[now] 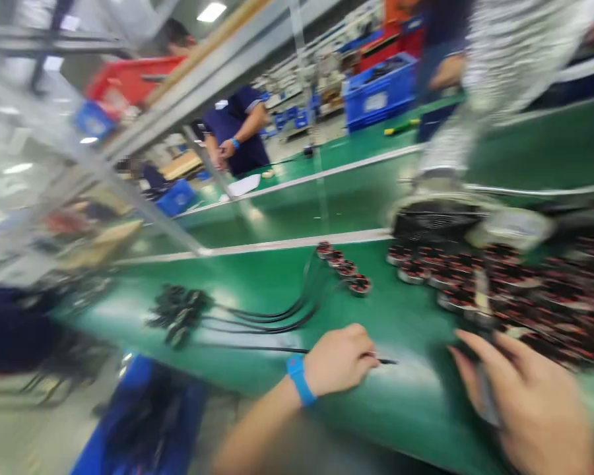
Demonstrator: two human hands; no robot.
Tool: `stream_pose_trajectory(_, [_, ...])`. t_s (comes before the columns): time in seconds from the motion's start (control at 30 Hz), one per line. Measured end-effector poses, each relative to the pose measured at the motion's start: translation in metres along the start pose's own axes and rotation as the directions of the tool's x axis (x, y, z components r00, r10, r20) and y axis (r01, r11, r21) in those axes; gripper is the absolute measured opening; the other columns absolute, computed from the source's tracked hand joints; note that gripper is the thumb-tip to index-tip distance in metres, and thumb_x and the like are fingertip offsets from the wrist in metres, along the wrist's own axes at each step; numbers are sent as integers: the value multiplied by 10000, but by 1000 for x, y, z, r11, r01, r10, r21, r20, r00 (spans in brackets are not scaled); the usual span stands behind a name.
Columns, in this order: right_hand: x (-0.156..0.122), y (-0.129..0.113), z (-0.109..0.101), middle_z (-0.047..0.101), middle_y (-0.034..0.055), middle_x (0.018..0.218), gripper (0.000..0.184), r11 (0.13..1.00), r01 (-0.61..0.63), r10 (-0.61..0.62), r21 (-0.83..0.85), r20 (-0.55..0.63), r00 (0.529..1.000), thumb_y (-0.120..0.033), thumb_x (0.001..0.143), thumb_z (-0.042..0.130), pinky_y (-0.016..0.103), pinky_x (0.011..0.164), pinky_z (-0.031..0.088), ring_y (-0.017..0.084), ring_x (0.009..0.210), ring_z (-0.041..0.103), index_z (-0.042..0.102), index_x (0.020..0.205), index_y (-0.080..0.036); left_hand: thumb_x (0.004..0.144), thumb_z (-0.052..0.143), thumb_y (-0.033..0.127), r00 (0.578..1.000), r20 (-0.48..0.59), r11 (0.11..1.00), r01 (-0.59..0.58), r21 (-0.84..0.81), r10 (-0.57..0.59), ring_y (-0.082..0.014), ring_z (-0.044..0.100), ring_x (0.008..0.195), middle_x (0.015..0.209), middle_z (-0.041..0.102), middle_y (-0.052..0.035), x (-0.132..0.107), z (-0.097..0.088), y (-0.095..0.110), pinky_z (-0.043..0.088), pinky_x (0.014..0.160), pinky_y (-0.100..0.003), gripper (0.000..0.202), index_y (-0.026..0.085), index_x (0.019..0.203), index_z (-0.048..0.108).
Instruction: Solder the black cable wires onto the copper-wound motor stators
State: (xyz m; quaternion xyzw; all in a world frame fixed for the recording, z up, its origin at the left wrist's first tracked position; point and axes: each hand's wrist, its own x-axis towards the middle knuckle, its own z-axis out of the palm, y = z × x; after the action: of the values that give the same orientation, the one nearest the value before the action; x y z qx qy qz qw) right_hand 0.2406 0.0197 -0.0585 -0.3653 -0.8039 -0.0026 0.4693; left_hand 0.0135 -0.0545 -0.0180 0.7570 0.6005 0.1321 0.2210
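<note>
Nearest the camera, two hands work at the edge of a green belt (406,402). The left hand (339,361), with one blue wristband (301,379), has its fingers curled together and pinched on a thin black cable (257,348) that lies flat along the belt's near edge. The right hand (534,402) is spread, fingers apart, over a dark blurred shape on the belt; whether it grips anything cannot be told. Below the belt, to the left, sits one blue bin (138,415).

Further in, a row of four round parts (344,267) lies on the belt. Their black leads sweep left to one bunch of plugs (178,315); the leads are too blurred to count. To the right of the row is a heap of the same parts (499,277), too many and too smeared to count. Behind the heap stands one black fan-like unit (435,221).

Across a second green belt, one co-worker (240,128) in dark blue stands with hands together. Further right is one blue crate (379,92), and just beside it a second person (443,59).
</note>
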Motion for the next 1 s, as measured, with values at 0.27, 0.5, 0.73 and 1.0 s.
stream_pose_trajectory(0.27, [-20,-2,-1,539,119,1213,419,992,-115,108,56,120,987,-94,941,560,363,835,600,210,1009,655,535,1329,-251,954,565,260,984,-126,936,71,-345,-122,-134,539,725,803,588,-18,18,-6,12,391,672,-247,208,167,791,654])
stream_pose_trajectory(0.5, [-25,-16,-12,540,93,1194,481,961,-93,80,259,61,995,-79,900,632,344,861,621,193,1046,663,503,1322,-270,967,512,281,987,-112,908,61,-415,-117,-143,544,693,801,629,-38,50,-10,27,380,634,-254,258,168,881,728])
stream_pose_trajectory(0.73, [-28,-17,-27,557,105,1152,510,957,-255,257,136,5,966,-269,819,777,440,883,608,268,1065,629,529,1266,-251,913,594,280,999,-37,914,-12,-405,-4,-122,478,605,821,634,-34,80,-3,41,372,575,-244,272,186,1126,735])
stream_pose_trajectory(1.0, [-23,-13,-10,501,118,1244,464,906,-350,319,236,162,934,-205,889,672,434,982,570,256,1167,601,476,1307,-250,925,586,295,997,-78,882,-47,-468,12,-144,575,743,879,650,-50,83,-4,42,429,654,-240,229,181,1032,754])
